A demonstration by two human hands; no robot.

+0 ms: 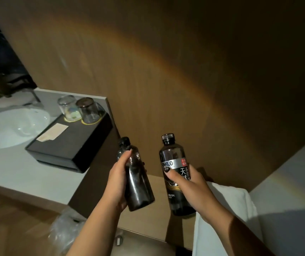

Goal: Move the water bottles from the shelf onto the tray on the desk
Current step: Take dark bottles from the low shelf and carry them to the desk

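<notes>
Brown wooden wall behind; pale grey worktop (18,174) carrying black rectangular tray (70,145). Right of tray, off it: left hand (117,179) gripping tilted dark plastic bottle (138,189), right hand (190,183) gripping upright silver-labelled dark bottle (175,174).

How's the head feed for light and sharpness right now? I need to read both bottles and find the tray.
Head view: dim and warm, with a rainbow-like light band across the wood wall. The left hand's bottle is motion-blurred; the right hand's bottle has a readable label. The black tray is dark but distinct; wide-angle distortion bends the edges.
</notes>
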